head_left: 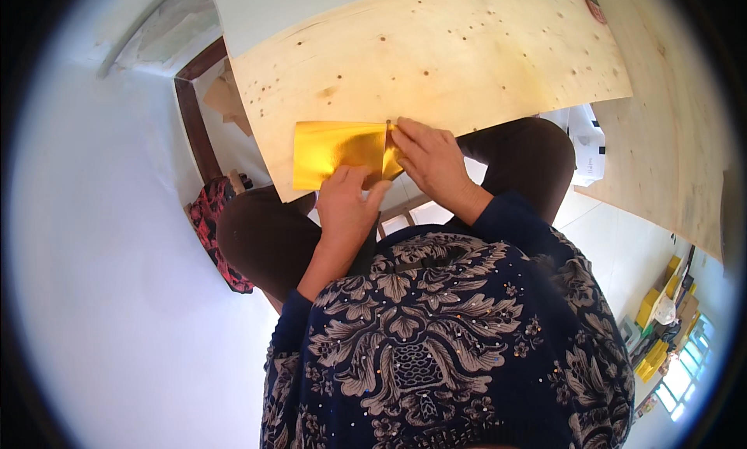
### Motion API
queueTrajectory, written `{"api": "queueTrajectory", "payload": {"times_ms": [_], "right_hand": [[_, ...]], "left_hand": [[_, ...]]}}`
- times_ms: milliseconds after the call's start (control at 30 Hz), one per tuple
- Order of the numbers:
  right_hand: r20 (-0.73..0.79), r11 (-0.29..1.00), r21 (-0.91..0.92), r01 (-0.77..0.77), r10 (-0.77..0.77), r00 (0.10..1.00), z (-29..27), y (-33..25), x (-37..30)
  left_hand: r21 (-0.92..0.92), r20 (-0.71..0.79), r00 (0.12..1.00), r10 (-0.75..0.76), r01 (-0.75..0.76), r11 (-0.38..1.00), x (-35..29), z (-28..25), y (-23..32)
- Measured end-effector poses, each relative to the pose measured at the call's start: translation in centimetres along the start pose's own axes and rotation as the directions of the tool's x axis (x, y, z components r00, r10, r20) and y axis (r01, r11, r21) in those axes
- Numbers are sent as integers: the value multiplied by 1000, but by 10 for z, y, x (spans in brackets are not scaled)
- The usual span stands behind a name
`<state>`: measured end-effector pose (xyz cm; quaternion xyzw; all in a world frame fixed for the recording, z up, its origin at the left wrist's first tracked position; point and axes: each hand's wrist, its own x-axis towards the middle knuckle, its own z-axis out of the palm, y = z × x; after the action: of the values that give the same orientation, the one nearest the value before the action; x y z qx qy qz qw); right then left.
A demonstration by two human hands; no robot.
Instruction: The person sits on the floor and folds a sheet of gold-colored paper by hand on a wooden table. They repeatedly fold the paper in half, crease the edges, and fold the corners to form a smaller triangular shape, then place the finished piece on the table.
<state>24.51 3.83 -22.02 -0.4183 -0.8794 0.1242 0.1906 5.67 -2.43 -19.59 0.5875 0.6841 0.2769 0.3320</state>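
A shiny gold foil sheet (315,149) lies at the near edge of the pale wooden board (436,68). Along its right side runs a crease, with a narrow darker strip beyond it. My left hand (346,208) rests over the sheet's near edge, fingertips on the foil and thumb spread to the right. At the strip on the right, my right hand (436,163) has its fingertips on the foil, the forefinger near the far corner. Its thumb's grip is partly hidden. A small dark spot (388,122) shows at the crease's far end.
A grey-white sheet (280,5) covers the board's far left corner. A small dark red handheld object (592,5) lies far right. Below the board are my knees (268,231), with a red-and-black patterned cloth (214,223) at left. Yellow items (654,359) are stacked far right.
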Motion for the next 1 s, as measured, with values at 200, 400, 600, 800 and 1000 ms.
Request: {"api": "queueTrajectory", "payload": {"times_ms": [200, 400, 600, 800, 1000], "right_hand": [[17, 987, 49, -151, 150, 989, -14, 3, 9], [169, 983, 78, -167, 152, 974, -22, 23, 25], [209, 988, 72, -133, 115, 971, -22, 29, 29], [133, 993, 88, -73, 61, 989, -23, 29, 32], [204, 818, 509, -268, 188, 961, -56, 9, 37]], "left_hand": [[388, -38, 990, 137, -111, 915, 13, 17, 10], [428, -23, 995, 100, -81, 900, 17, 25, 19], [421, -45, 989, 138, -106, 901, 17, 29, 10], [332, -86, 977, 195, -156, 930, 17, 32, 0], [76, -191, 959, 210, -199, 977, 26, 8, 20]]}}
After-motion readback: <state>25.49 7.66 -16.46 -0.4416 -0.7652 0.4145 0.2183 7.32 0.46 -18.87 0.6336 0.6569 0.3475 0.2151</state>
